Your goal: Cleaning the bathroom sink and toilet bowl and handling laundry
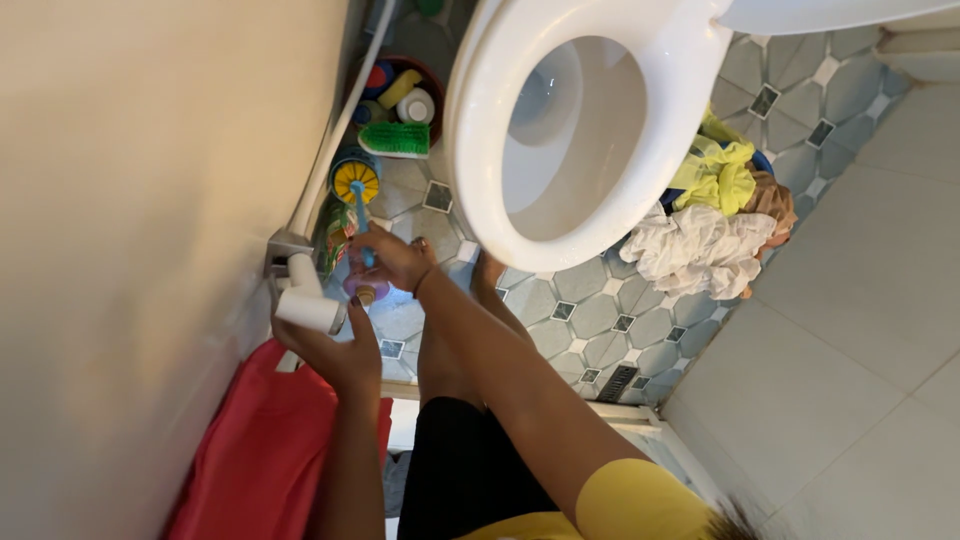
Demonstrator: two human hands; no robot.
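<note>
**Two hands at the wall beside the toilet**

The left hand (335,350) wraps its fingers (362,318) around a white spray nozzle (305,305), whose hose (335,140) runs up the wall beyond the fingertips. The right hand (395,258) has its fingers closed on the blue handle of a toilet brush (357,190); its yellow head sits just past the fingers. The white toilet seat (590,130) lies beside that hand.
</note>
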